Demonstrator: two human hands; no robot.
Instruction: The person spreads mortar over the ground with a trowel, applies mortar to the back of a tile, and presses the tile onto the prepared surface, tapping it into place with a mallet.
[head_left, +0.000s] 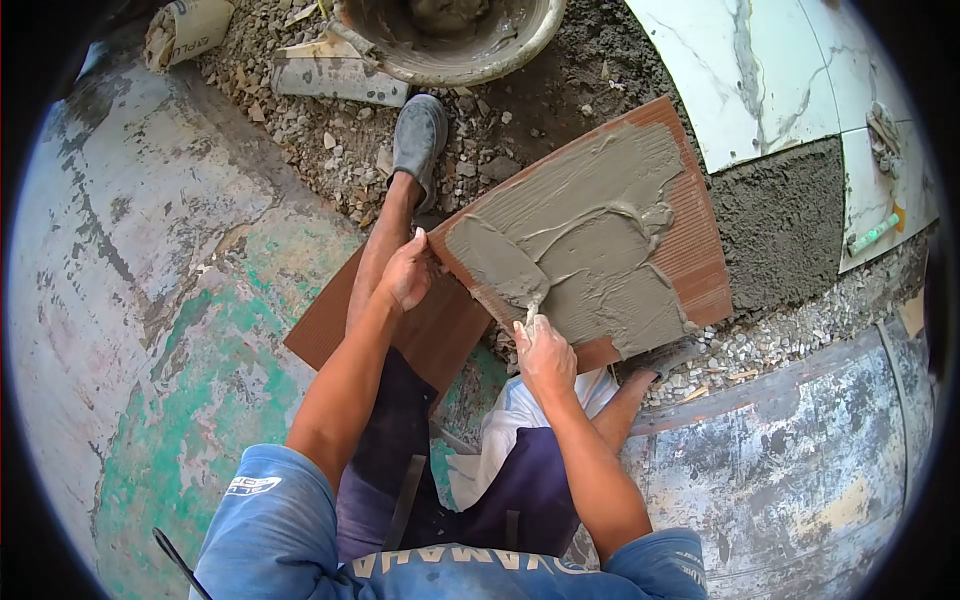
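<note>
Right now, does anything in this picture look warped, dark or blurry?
In the head view, the lens bends the white tiles' joint and the corners go black; in the head view, light looks soft, without harsh shadows; in the head view, the wet cement and right hand look fairly sharp.

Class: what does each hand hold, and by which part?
Left hand: the mortar-spread tile, by its left corner. Right hand: a trowel, by its handle.

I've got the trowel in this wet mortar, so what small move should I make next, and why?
Probably sweep the trowel in your right hand toward the right edge of the tile: mortar covers most of the ribbed face, but a brown strip there looks bare, and your left hand holds the left corner.
</note>
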